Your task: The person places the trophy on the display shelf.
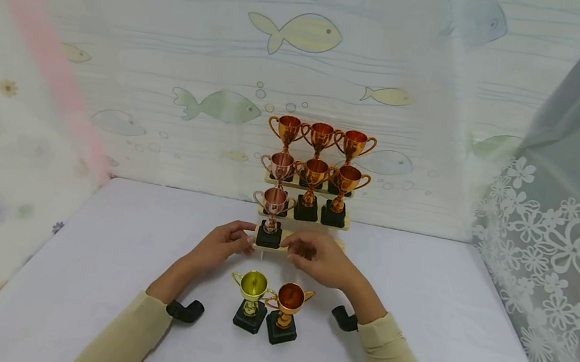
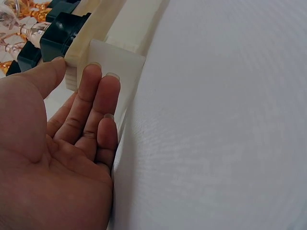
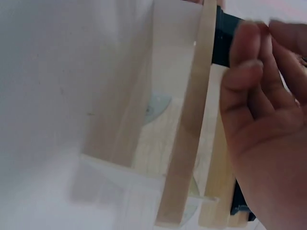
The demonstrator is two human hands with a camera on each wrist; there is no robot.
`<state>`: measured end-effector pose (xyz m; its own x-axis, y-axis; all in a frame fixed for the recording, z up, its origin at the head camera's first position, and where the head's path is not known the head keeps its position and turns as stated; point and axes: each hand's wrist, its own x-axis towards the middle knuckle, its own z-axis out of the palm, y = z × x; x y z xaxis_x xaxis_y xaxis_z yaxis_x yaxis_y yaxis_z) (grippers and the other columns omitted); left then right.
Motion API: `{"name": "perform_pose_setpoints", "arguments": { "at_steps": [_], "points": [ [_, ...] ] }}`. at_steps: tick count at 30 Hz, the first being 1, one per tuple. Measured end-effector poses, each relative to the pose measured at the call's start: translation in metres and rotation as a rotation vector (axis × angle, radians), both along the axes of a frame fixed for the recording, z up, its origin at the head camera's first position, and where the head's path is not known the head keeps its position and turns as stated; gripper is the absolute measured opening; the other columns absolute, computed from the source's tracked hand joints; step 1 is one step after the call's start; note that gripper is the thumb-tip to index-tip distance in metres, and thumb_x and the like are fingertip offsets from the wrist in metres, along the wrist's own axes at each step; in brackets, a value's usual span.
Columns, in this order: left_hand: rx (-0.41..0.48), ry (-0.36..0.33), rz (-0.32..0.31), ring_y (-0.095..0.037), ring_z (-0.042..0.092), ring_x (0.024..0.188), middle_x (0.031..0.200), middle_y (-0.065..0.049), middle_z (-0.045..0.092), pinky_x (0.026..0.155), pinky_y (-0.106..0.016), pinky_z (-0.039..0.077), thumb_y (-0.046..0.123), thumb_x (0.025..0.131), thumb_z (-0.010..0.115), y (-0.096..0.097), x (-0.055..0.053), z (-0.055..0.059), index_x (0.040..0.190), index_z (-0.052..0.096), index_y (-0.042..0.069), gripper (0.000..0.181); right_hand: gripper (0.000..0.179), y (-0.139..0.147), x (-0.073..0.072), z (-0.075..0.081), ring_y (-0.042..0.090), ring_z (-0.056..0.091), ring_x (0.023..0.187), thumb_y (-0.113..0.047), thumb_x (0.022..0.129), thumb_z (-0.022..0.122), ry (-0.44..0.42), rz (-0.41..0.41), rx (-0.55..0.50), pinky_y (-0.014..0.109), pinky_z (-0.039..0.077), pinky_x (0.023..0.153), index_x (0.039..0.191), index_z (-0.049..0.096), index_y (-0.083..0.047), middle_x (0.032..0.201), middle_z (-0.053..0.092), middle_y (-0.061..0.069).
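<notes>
A rose-coloured trophy cup stands upright on a black base at the left end of the lowest step of a wooden tiered stand. My left hand is at the left side of that base. One of its fingertips touches the base's corner in the left wrist view, while the other fingers lie relaxed beside the step's end. My right hand is at the base's right side with loosely bent fingers; whether they touch the base is hard to tell. Its palm covers part of the lowest step.
Behind, the upper steps carry more trophies, rose ones at left and orange-gold ones at right. In front of the stand, a yellow-gold trophy and an orange-gold trophy stand on the white tablecloth between my forearms.
</notes>
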<state>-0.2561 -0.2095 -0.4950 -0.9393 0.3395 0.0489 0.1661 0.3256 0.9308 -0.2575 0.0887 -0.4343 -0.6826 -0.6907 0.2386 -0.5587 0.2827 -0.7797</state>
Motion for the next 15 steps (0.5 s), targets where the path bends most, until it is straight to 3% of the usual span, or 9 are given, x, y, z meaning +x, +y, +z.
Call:
{"name": "perform_pose_setpoints", "arguments": {
  "at_steps": [8, 15],
  "points": [
    [0.001, -0.002, 0.003, -0.022, 0.073, 0.098, 0.104, -0.010, 0.076, 0.094, -0.038, 0.054, 0.026, 0.109, 0.061, 0.000, 0.001, -0.001, 0.150, 0.054, 0.007, 0.046, 0.021, 0.016, 0.002, 0.006, 0.014, 0.065, 0.094, -0.004, 0.101, 0.067, -0.152, 0.301, 0.148, 0.031, 0.056, 0.079, 0.121, 0.073, -0.005, 0.107, 0.073, -0.002],
    [-0.006, 0.003, 0.000, -0.023, 0.073, 0.098, 0.104, -0.010, 0.075, 0.094, -0.039, 0.055, 0.026, 0.109, 0.060, -0.001, 0.000, -0.002, 0.151, 0.054, 0.007, 0.046, 0.029, 0.018, 0.003, 0.004, 0.009, 0.059, 0.093, -0.007, 0.091, 0.080, -0.251, 0.540, 0.169, 0.029, 0.053, 0.082, 0.119, 0.073, -0.013, 0.110, 0.071, -0.002]
  ]
}}
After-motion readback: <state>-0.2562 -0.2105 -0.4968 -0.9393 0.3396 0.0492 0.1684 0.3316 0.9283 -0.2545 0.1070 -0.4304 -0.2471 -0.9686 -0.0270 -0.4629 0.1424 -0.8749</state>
